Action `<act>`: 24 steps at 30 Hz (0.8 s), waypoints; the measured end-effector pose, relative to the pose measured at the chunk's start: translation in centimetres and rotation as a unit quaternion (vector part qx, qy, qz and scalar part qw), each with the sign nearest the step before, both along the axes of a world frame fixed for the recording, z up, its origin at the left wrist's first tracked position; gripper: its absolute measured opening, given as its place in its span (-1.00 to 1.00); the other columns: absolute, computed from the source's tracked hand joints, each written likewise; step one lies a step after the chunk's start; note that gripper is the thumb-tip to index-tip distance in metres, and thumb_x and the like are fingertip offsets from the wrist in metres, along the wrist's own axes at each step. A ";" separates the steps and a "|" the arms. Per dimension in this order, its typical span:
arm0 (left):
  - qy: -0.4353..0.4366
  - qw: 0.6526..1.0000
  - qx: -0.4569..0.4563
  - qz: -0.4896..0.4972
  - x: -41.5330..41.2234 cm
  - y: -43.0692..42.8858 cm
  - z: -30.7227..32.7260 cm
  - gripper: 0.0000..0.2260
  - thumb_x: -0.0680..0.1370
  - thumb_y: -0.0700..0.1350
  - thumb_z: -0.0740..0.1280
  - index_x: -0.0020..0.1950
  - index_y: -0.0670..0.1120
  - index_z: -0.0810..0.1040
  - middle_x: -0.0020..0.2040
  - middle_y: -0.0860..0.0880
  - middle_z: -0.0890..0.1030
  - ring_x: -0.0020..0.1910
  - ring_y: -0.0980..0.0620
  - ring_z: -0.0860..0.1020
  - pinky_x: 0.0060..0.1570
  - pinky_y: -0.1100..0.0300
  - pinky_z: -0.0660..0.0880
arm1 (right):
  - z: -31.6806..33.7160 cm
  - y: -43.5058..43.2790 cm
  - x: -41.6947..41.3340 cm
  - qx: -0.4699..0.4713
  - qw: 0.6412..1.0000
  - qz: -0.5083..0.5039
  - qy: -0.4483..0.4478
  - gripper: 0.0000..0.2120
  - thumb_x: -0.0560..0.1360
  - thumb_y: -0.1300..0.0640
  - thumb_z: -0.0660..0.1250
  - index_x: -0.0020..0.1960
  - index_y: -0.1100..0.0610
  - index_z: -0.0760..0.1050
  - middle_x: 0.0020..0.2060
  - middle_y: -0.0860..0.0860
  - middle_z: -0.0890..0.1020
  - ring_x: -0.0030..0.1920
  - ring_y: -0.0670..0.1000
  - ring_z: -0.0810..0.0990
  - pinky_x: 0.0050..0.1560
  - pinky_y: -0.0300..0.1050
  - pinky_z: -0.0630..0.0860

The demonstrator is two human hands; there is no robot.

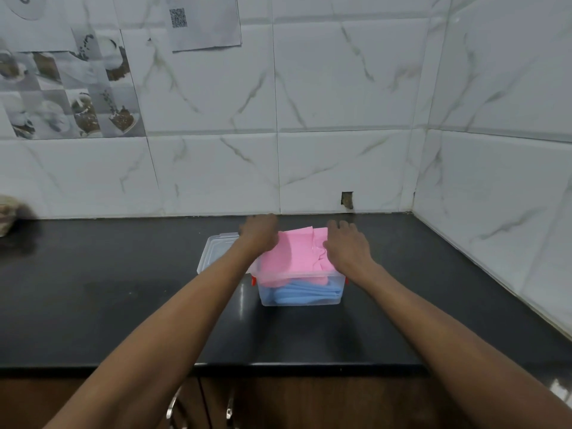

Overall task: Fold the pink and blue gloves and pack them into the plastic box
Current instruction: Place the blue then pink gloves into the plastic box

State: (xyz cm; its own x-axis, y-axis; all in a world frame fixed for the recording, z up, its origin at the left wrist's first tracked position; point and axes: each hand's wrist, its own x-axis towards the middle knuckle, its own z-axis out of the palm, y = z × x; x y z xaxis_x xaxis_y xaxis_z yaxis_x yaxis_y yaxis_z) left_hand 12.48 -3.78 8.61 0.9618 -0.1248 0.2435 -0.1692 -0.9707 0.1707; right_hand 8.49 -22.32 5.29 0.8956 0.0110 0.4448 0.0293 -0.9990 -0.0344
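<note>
Now left hand (258, 233), right hand (348, 243) atop pink gloves (294, 255) in box (309, 276).

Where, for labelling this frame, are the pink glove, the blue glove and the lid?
pink glove (294, 255), head view, its flat top face.
blue glove (306, 295), head view, its folded layers low down.
lid (215, 250), head view, its bare middle.

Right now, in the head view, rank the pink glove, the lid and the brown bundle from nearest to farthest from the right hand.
1. Pink glove, touching the right hand, atop the box.
2. Lid, just left of the box.
3. Brown bundle, at the view's far left edge.
</note>
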 end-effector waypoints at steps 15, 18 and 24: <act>0.047 0.990 0.131 -0.038 -0.6 0.0 0.6 -0.68 0.54 -0.24 0.20 0.28 -0.12 0.50 0.26 -0.15 0.45 0.25 -0.19 0.48 0.16 -0.09 0.50 | 0.2 0.7 1.1 -0.126 0.990 0.038 0.051 -0.80 0.55 0.23 0.27 0.16 0.20 0.53 0.17 0.15 0.46 0.15 0.13 0.46 0.06 0.00 0.46; 0.030 0.996 0.066 -0.044 -0.9 0.4 0.3 -0.63 0.49 -0.26 0.27 0.30 -0.11 0.50 0.27 -0.09 0.45 0.28 -0.12 0.47 0.18 -0.04 0.50 | 0.0 0.2 0.8 -0.054 0.995 0.068 -0.054 -0.83 0.53 0.28 0.29 0.12 0.22 0.48 0.08 0.13 0.52 0.04 0.12 0.51 -0.10 -0.08 0.44; -0.038 0.996 -0.025 0.079 -2.1 1.8 -0.9 -0.84 0.48 -0.23 0.32 0.05 -0.22 0.55 0.14 -0.22 0.58 0.11 -0.22 0.55 -0.07 0.02 0.47 | 0.1 -0.3 0.7 0.053 0.981 0.184 -0.024 -0.73 0.57 0.13 0.25 0.25 0.13 0.50 0.11 0.05 0.55 0.07 0.06 0.54 0.02 -0.07 0.49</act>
